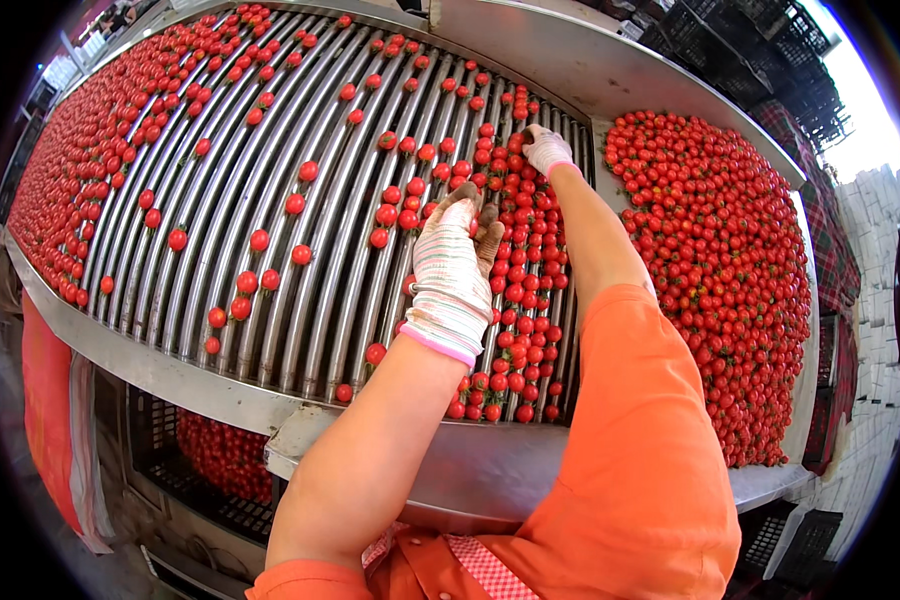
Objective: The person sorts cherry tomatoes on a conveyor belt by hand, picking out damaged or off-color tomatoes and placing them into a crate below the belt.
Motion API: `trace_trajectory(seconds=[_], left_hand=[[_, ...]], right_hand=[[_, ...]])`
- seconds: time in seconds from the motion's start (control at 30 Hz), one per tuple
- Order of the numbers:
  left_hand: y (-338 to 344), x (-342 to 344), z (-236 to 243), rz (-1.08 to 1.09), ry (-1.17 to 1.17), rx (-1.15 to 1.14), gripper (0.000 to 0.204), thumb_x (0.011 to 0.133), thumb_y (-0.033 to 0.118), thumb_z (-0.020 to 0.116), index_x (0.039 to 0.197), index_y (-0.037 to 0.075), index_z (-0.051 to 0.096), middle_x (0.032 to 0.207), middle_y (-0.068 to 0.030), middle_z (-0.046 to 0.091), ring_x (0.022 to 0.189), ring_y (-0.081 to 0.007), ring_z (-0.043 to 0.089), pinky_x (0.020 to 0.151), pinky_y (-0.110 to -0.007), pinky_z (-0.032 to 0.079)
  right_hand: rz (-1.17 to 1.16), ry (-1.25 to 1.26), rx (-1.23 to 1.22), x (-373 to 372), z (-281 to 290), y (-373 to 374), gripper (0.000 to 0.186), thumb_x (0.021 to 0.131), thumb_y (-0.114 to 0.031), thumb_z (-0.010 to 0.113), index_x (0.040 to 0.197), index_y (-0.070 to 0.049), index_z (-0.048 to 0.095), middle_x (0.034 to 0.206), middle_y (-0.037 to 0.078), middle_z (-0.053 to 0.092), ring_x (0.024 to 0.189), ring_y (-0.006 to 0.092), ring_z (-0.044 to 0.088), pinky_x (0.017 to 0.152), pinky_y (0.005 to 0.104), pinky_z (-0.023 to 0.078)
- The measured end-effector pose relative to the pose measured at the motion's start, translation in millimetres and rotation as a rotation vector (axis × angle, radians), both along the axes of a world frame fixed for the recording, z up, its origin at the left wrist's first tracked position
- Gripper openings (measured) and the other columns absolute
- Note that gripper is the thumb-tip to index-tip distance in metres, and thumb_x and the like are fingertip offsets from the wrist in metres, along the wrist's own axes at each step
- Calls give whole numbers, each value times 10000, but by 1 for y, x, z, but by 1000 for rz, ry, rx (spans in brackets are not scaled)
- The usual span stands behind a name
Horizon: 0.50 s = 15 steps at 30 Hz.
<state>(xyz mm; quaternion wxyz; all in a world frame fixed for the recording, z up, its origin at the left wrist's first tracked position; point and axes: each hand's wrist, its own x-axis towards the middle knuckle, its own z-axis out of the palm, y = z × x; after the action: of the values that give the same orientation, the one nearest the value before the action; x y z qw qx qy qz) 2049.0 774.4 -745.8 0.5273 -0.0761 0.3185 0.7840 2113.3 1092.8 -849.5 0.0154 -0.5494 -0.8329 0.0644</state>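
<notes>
While the left hand (452, 275) lies palm down over the metal rollers (300, 230), its gloved fingers (467, 203) curl loosely among the cherry tomatoes (518, 270) massed along the right side of the roller bed; whether they pinch one I cannot tell. That bare forearm rises straight from the lower edge, wrist level. Farther up, the right hand (546, 150) reaches across the same red band, its fingers bent down onto the fruit, grip hidden. Its arm stretches long from an orange sleeve (640, 450). More tomatoes scatter thinly over the middle rollers, crowd the far left edge, and fill the tray (806, 260) at the right. A crate (220, 460) below holds others.
</notes>
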Motion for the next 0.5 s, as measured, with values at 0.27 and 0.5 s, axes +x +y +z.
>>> trace_trajectory(seconds=[0.27,0.5], left_hand=[[10,7,-3,-2,15,7,187,956,101,581,1130,48,621,1066,-86,631,930,-215,635,737,-311,606],[18,7,-14,-13,6,37,195,940,139,599,1121,68,609,1014,-40,599,837,-153,639,678,-276,605]], right_hand=[[285,-153,157,-6,10,-13,346,931,-153,532,1273,-155,588,1274,145,622,1137,315,632,937,417,519],[227,601,316,-6,31,-67,341,884,-222,622,1194,-80,631,1091,150,677,1016,318,657,906,420,511]])
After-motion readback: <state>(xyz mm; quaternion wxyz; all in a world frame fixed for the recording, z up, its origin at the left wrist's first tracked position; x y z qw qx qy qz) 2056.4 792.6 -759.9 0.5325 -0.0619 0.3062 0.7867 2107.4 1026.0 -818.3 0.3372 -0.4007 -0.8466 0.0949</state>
